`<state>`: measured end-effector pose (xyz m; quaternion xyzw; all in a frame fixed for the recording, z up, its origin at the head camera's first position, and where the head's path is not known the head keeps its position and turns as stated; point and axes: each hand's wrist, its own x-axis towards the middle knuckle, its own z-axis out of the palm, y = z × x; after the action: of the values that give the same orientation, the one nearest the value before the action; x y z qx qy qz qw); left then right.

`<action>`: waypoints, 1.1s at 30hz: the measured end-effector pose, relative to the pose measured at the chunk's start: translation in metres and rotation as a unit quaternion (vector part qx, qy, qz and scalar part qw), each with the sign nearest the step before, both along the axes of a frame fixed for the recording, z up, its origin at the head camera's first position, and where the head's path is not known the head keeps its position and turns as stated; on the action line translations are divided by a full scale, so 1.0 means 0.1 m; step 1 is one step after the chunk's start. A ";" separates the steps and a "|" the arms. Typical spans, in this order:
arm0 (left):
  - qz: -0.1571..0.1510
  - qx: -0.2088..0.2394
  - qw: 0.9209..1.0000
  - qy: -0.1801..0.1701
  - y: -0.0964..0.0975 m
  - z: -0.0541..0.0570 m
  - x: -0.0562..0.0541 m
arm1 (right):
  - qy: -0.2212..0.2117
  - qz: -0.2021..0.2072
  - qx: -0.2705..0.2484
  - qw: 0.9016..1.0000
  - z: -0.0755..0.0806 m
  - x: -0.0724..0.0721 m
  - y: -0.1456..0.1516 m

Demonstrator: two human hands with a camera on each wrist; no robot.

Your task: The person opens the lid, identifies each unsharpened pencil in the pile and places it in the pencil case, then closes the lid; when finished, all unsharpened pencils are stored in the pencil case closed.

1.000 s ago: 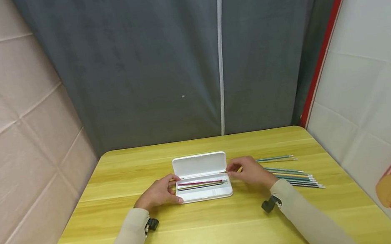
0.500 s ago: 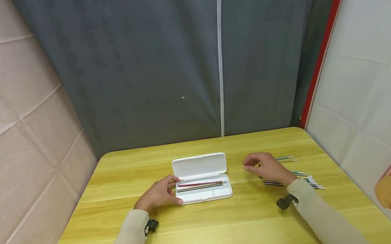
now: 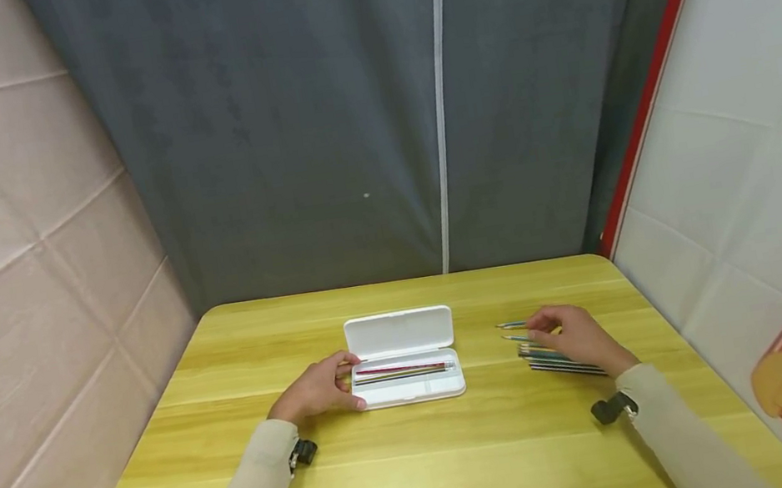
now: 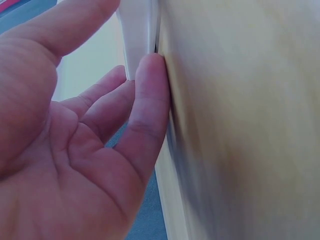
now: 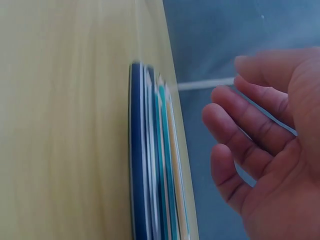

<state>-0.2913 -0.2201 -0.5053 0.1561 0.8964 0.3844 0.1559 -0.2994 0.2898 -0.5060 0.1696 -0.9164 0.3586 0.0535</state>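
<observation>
An open white pencil case [image 3: 400,334] lies mid-table with a red pencil and a few others [image 3: 402,370] in its tray. My left hand [image 3: 349,382] holds the case's left end, thumb at the front and index finger at the back. In the left wrist view that left hand [image 4: 116,92] has its fingers [image 4: 150,95] against the white case edge [image 4: 140,35]. My right hand [image 3: 539,333] hovers over a pile of loose pencils [image 3: 564,367] to the right of the case. The right wrist view shows the right hand [image 5: 227,127] loosely curled, empty and apart from the pencils [image 5: 155,165].
The yellow wooden table [image 3: 425,475] is boxed in by a grey curtain [image 3: 356,114] at the back, a beige fabric wall [image 3: 5,251] on the left and a white and red panel [image 3: 762,138] on the right. A few single pencils [image 3: 513,325] lie beyond the pile.
My right hand has left the case's right end and moved right, to above the loose pencils. The left hand and the case have stayed put.
</observation>
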 end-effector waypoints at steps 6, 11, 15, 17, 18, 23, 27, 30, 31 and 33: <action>0.003 0.002 1.000 0.001 -0.01 -0.01 0.01 | -0.003 -0.019 0.019 1.000 -0.03 0.06 0.20; 0.006 0.001 1.000 -0.001 -0.01 -0.01 0.00 | -0.005 -0.019 0.034 0.999 -0.08 0.10 0.37; 0.004 -0.001 1.000 0.001 -0.02 -0.02 -0.02 | -0.001 -0.019 0.046 0.999 -0.16 0.13 0.50; 0.002 -0.002 1.000 0.002 -0.02 -0.03 -0.02 | 0.000 -0.023 0.049 0.999 -0.19 0.15 0.55; 0.002 -0.002 1.000 0.002 -0.02 -0.03 -0.02 | 0.001 -0.023 0.049 0.999 -0.19 0.16 0.58; 0.001 0.005 1.000 0.000 0.00 -0.02 -0.03 | -0.004 -0.026 0.059 0.998 -0.20 0.23 0.68; -0.002 0.003 1.000 -0.001 0.01 -0.02 -0.02 | -0.015 -0.029 0.069 0.997 -0.18 0.28 0.73; 0.000 0.002 1.000 -0.001 0.01 -0.01 0.00 | -0.022 -0.032 0.070 0.997 -0.17 0.30 0.75; 0.000 0.002 1.000 -0.001 0.00 -0.01 0.00 | -0.025 -0.032 0.070 0.997 -0.17 0.30 0.75; 0.000 0.001 1.000 -0.002 0.00 0.00 0.01 | -0.032 -0.037 0.070 0.996 -0.16 0.30 0.77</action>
<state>-0.2906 -0.2205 -0.5056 0.1560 0.8956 0.3859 0.1573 -0.2690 0.3665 -0.5224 0.1277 -0.9460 0.2967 0.0255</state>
